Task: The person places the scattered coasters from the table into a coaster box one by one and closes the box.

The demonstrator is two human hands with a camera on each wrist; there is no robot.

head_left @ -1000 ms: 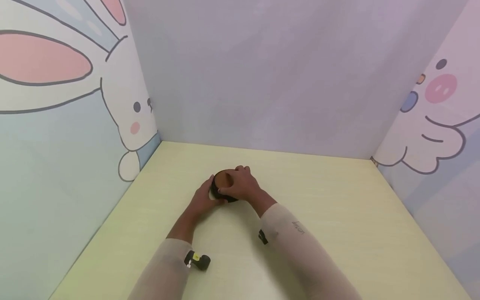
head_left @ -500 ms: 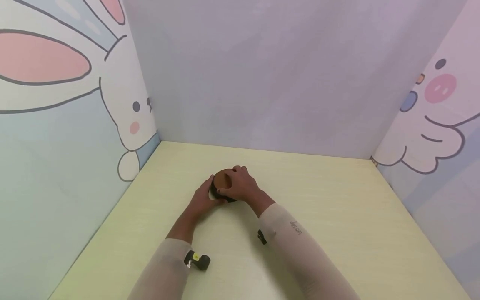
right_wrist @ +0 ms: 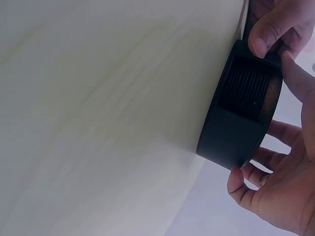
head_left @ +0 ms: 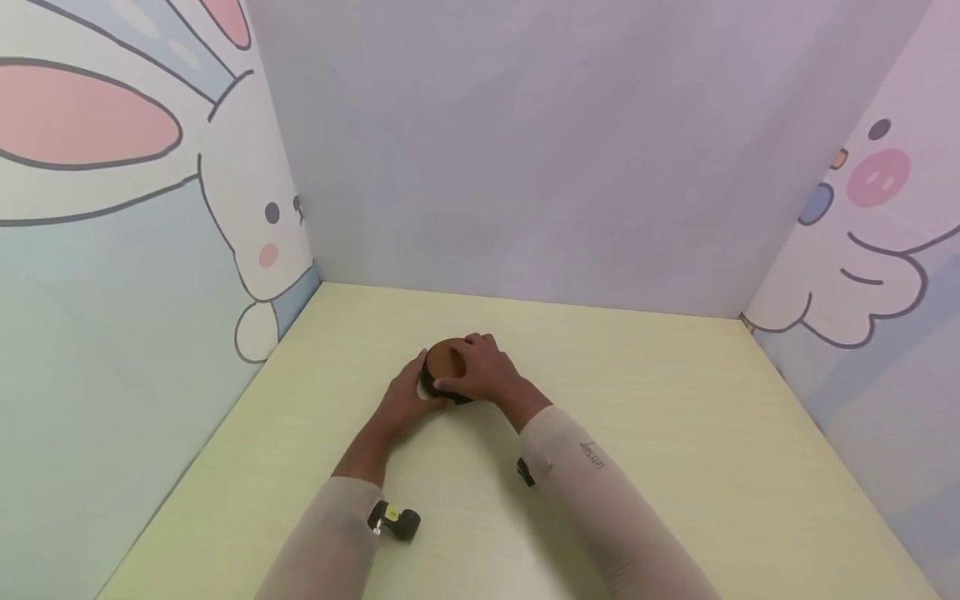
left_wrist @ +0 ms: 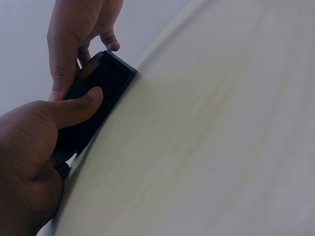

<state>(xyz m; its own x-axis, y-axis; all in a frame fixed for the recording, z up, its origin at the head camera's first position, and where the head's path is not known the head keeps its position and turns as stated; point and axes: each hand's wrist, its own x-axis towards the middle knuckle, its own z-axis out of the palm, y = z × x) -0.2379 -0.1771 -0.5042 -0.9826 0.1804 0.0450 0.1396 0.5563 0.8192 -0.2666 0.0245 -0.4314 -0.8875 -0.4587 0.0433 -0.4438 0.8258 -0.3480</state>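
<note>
A round black holder (head_left: 462,399) with a brown top (head_left: 444,361) sits on the table, left of its middle. Through an opening in its wall, thin stacked ridges (right_wrist: 244,91) show in the right wrist view. My left hand (head_left: 405,403) grips the holder from the left, its thumb (left_wrist: 81,109) lying along the near side. From the right, my right hand (head_left: 483,369) spans the brown top, thumb at the near edge and fingers at the far edge. That hand covers the right part of the top. Whether it holds only the top or the whole holder, I cannot tell.
A pale yellow table (head_left: 637,433) spreads around both arms. Behind it stands a plain lilac wall (head_left: 525,150). Side walls carry cartoon animals, a rabbit (head_left: 247,183) at left. Small black devices (head_left: 405,524) are strapped to both forearms.
Almost nothing differs. The right hand has shifted very slightly on the brown top, while the left hand and the holder stay in place.
</note>
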